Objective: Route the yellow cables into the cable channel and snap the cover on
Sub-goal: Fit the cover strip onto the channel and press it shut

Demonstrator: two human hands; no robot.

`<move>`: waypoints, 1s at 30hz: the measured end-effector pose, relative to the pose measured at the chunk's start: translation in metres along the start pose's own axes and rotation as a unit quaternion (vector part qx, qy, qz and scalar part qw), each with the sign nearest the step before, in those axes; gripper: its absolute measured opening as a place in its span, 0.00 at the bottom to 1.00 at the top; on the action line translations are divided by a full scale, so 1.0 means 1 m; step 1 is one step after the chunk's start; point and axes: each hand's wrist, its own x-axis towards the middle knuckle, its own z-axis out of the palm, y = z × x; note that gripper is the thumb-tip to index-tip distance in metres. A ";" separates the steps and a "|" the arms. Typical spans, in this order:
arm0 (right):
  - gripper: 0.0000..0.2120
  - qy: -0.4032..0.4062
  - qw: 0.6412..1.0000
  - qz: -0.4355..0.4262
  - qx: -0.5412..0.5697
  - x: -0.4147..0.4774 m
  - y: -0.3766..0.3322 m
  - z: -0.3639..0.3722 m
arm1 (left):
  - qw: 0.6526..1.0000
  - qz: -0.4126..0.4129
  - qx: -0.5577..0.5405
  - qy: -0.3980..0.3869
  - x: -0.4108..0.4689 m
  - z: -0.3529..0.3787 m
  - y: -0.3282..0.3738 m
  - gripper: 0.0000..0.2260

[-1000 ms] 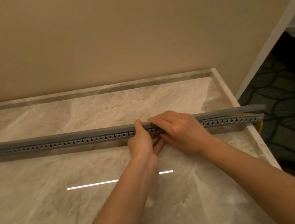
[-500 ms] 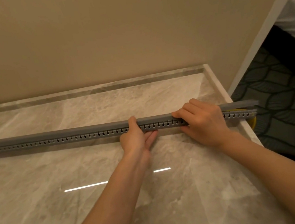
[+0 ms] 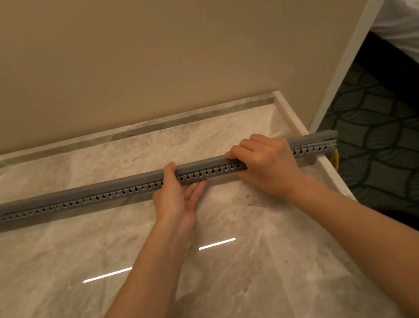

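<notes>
A long grey slotted cable channel (image 3: 98, 197) lies across the marble counter (image 3: 54, 268) from the left edge to past the right edge. A grey cover (image 3: 83, 190) sits along its top. My left hand (image 3: 175, 195) grips the channel near the middle, thumb on the cover and fingers under the front. My right hand (image 3: 264, 163) grips it further right, fingers curled over the cover. A short loop of yellow cable (image 3: 337, 159) shows below the channel's right end; the rest is hidden inside.
A beige wall (image 3: 155, 43) stands behind the counter. The counter's right edge (image 3: 336, 179) drops to a dark patterned carpet (image 3: 396, 155). A white wall corner trim (image 3: 364, 30) and white bedding (image 3: 417, 13) lie at upper right.
My right hand has slid right along the cover, away from my left hand, which keeps its place. The view has shifted so the channel's right end shows more.
</notes>
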 end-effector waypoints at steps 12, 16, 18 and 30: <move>0.05 0.022 0.999 -0.023 0.040 0.000 0.007 0.004 | 0.982 -0.130 0.088 -0.106 -0.021 0.024 -0.014 0.19; 0.08 0.031 0.999 -0.032 0.027 -0.003 0.008 0.006 | 0.985 -0.107 0.122 -0.063 -0.022 0.035 -0.025 0.21; 0.07 0.036 0.998 -0.040 0.027 -0.004 0.008 0.006 | 0.983 -0.090 0.153 -0.048 -0.021 0.035 -0.027 0.22; 0.01 0.029 0.997 -0.076 0.019 -0.011 0.009 0.004 | 0.986 0.007 0.162 0.041 -0.020 0.040 -0.041 0.14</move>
